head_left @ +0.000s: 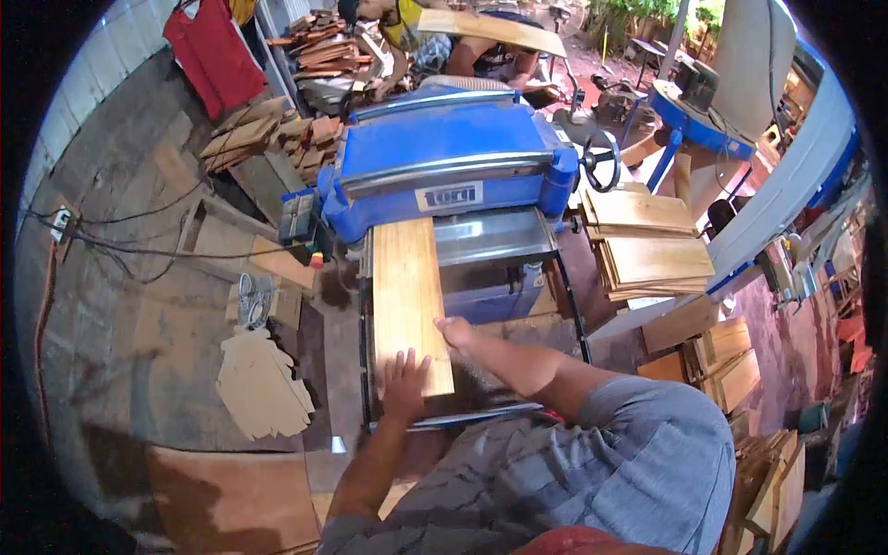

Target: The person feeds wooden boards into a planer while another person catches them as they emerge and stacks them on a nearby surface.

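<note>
A pale wooden board [405, 287] lies lengthwise on the infeed bed of a blue thickness planer [435, 148]. Its far end reaches the machine's front opening; whether it has gone inside is hard to see. My left hand [404, 384] rests flat on the board's near end, fingers stretched out and slightly apart. At the board's right edge, my right hand [455, 333] grips the side, thumb on top and the other fingers mostly hidden underneath. The planer's metal bed [490, 236] shows to the right of the board.
Stacked boards [652, 259] stand right of the planer, below its handwheel [600, 160]. Scrap wood [324, 55] is piled behind on the left. Cables [166, 245] cross the left floor near cut cardboard [264, 384]. Behind the machine, another person [481, 57] is partly hidden by a long board [495, 30].
</note>
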